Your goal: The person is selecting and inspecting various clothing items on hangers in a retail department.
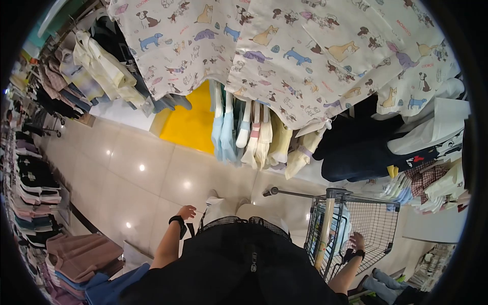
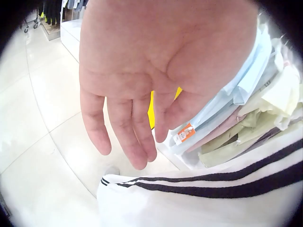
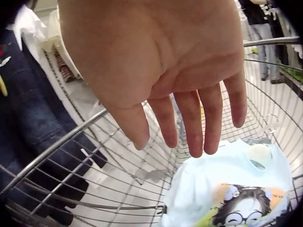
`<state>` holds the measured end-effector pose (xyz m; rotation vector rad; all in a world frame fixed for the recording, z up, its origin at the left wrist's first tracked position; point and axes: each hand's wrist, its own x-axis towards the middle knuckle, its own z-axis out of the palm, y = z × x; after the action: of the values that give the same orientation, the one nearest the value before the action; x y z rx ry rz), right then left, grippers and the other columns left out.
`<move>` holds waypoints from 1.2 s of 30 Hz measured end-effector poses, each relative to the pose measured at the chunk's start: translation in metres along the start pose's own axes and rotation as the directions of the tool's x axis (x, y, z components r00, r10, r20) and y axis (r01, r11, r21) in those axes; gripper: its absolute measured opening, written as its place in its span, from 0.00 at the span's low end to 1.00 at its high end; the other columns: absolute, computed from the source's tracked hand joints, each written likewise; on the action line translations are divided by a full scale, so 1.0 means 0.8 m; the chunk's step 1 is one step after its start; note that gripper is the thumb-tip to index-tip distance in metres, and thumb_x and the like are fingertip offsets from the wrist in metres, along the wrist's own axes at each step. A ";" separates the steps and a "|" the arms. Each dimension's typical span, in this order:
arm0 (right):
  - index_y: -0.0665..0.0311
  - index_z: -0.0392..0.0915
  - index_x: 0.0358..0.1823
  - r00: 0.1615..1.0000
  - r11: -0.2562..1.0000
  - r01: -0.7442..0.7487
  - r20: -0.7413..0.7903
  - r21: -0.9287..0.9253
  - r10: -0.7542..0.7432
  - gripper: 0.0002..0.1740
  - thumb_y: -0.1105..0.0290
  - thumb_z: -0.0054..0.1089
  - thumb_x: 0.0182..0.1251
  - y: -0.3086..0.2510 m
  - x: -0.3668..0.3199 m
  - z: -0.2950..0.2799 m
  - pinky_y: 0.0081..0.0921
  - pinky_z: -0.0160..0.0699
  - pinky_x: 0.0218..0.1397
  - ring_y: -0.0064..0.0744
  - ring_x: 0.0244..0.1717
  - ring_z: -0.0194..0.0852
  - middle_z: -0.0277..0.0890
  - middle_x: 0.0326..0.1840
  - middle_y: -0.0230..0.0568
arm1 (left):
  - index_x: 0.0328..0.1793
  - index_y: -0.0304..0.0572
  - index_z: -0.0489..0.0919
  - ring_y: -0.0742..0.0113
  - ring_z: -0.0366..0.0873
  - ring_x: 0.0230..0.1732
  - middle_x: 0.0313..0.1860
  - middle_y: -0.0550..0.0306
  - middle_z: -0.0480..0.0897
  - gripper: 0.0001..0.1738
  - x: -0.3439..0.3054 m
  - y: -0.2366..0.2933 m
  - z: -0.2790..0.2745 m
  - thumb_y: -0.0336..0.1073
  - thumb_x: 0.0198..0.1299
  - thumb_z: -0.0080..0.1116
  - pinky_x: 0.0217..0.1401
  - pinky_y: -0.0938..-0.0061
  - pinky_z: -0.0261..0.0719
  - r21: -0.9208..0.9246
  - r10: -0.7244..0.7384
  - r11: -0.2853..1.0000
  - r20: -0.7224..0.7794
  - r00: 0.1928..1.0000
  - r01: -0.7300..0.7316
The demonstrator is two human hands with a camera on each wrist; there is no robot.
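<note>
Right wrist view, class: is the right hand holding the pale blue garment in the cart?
No: the right hand hangs open-fingered over the cart, with the pale blue garment lying below.

The left hand [image 1: 187, 211] hangs loose beside white trousers [image 1: 223, 206], holding nothing. The right hand [image 1: 357, 240] is over the wire shopping cart [image 1: 366, 200], which holds a pale blue package [image 1: 341, 229]. Dog-print garments [image 1: 284, 46] hang above pastel clothes [image 1: 254, 134] and a glossy tiled floor [image 1: 127, 162].
</note>
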<state>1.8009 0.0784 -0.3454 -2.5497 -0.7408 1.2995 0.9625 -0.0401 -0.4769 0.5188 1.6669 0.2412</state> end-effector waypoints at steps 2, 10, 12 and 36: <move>0.57 0.68 0.56 0.972 0.972 0.232 0.032 0.034 -0.233 0.25 0.54 0.50 0.60 -0.032 -0.005 -0.006 0.35 0.70 0.42 0.31 0.39 0.73 0.75 0.42 0.40 | 0.53 0.43 0.73 0.62 0.81 0.37 0.38 0.51 0.82 0.20 0.004 0.002 -0.008 0.30 0.53 0.44 0.38 0.61 0.76 -0.015 0.033 0.999 0.000 0.999 -0.033; 0.70 0.68 0.56 0.778 0.777 0.628 0.088 -0.048 -0.623 0.24 0.62 0.52 0.63 -0.215 -0.344 0.066 0.23 0.68 0.47 0.26 0.43 0.70 0.75 0.41 0.42 | 0.53 0.46 0.73 0.59 0.81 0.37 0.39 0.50 0.82 0.17 0.050 0.000 -0.072 0.34 0.58 0.43 0.34 0.67 0.79 0.079 -0.028 0.997 0.026 0.999 0.026; 0.68 0.67 0.57 0.816 0.825 0.561 0.206 -0.061 -0.540 0.25 0.62 0.54 0.61 -0.206 -0.392 0.112 0.24 0.70 0.46 0.30 0.42 0.72 0.74 0.43 0.45 | 0.53 0.48 0.73 0.60 0.81 0.40 0.41 0.51 0.82 0.17 0.056 0.012 -0.086 0.35 0.58 0.43 0.41 0.60 0.76 0.098 -0.016 0.995 0.067 0.998 0.010; 0.66 0.68 0.50 0.115 0.544 0.302 -0.536 -0.783 -0.836 0.26 0.56 0.59 0.55 -0.327 -0.347 0.283 0.38 0.69 0.48 0.50 0.48 0.69 0.70 0.46 0.51 | 0.54 0.42 0.72 0.60 0.82 0.35 0.39 0.50 0.82 0.20 0.104 -0.028 -0.173 0.33 0.53 0.47 0.37 0.60 0.77 0.059 0.242 0.961 0.307 0.920 -0.272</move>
<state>1.3924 0.1479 -0.1864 -2.1657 -1.6751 -0.7048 0.8156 -0.0027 -0.5369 0.8126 1.3198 0.2582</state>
